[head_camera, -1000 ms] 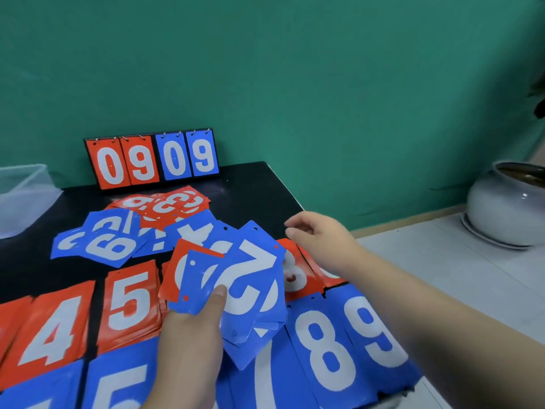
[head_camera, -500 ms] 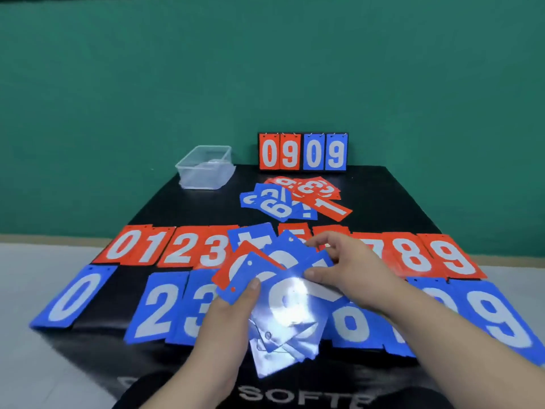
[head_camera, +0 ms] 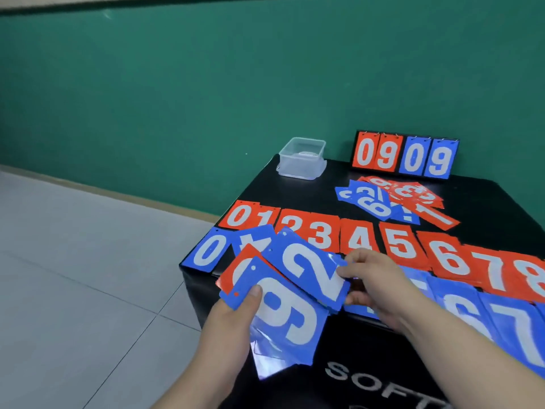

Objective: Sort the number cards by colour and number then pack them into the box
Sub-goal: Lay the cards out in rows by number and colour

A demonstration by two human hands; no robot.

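Head view: left hand [head_camera: 231,323] pinches the card fan [head_camera: 287,317] at six o'clock; right hand [head_camera: 376,280] pinches its blue 2 card [head_camera: 306,268].

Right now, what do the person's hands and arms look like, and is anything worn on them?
The left hand and right hand wear no gloves, and I see no rings. Both forearms are uncovered as far as the picture shows: no sleeve, watch or bracelet is in view.
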